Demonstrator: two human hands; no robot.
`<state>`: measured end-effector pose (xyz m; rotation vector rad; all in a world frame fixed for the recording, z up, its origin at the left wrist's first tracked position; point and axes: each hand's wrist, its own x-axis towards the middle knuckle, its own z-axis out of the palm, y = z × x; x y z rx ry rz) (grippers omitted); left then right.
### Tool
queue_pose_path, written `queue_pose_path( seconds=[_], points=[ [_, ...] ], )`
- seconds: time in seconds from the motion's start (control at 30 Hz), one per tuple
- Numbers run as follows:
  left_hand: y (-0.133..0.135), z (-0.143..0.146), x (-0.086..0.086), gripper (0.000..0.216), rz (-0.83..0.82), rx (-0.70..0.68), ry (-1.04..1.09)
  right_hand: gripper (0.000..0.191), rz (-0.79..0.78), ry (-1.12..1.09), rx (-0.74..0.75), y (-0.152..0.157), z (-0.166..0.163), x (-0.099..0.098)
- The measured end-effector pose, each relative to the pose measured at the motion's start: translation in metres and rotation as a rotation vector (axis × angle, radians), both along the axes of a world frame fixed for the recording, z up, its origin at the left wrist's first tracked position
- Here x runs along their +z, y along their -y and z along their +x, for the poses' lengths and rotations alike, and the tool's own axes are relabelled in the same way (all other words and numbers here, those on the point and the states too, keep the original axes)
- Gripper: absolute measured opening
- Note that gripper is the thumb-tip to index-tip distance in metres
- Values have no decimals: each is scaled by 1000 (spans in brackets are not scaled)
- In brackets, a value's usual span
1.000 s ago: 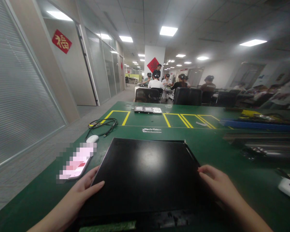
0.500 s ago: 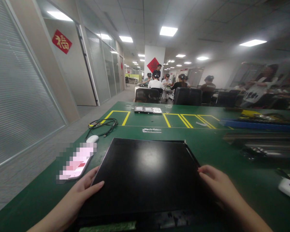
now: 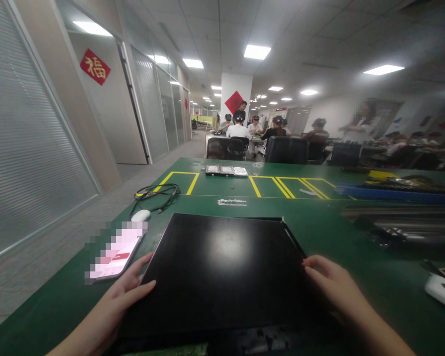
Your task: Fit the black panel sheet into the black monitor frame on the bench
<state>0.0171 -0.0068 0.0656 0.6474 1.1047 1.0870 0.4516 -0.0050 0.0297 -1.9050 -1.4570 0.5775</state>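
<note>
A large, flat black panel [image 3: 222, 277] with a slightly glossy face lies in front of me over the table. I cannot tell whether it is a screen or a metal cover. My left hand [image 3: 128, 289] grips its left edge, thumb on the face and fingers along the side. On the opposite edge, my right hand [image 3: 326, 277] is closed with its fingertips at the rim. Dark parts and a strip of green show below the panel's near edge, too dim to make out. The far right corner has a thin raised edge.
The green table [image 3: 193, 205] carries a phone [image 3: 120, 254], a white mouse [image 3: 141, 215], a coiled black cable [image 3: 157, 195] and three hard drives [image 3: 226, 170]. Blurred metal parts [image 3: 396, 235] and a blue tray [image 3: 389, 192] lie right, near a white device [image 3: 443, 291]. People sit beyond.
The view has shifted very slightly. Both hands keep their hold on the black panel, which stays almost in place. A standing person in the right background has moved left.
</note>
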Motion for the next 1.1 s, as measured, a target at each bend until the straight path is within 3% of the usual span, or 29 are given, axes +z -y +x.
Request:
queue_pose_path(
  seconds=[0.53, 0.73, 0.9, 1.0, 1.1],
  points=[
    [-5, -14, -13, 65, 133, 116, -200, 29, -12, 37, 6, -1, -1, 4],
    [-12, -24, -31, 53, 362, 145, -467, 27, 15, 63, -17, 0, -3, 6],
    [-21, -41, -49, 51, 421, 65, -626, 30, -21, 89, 5, -2, 0, 2],
    [-24, -46, -53, 54, 388, -16, -657, 30, -35, 110, 3, -3, 1, 1],
    [-25, -47, -54, 55, 387, -8, -692, 30, -53, 110, 3, -3, 0, 1]
  ],
)
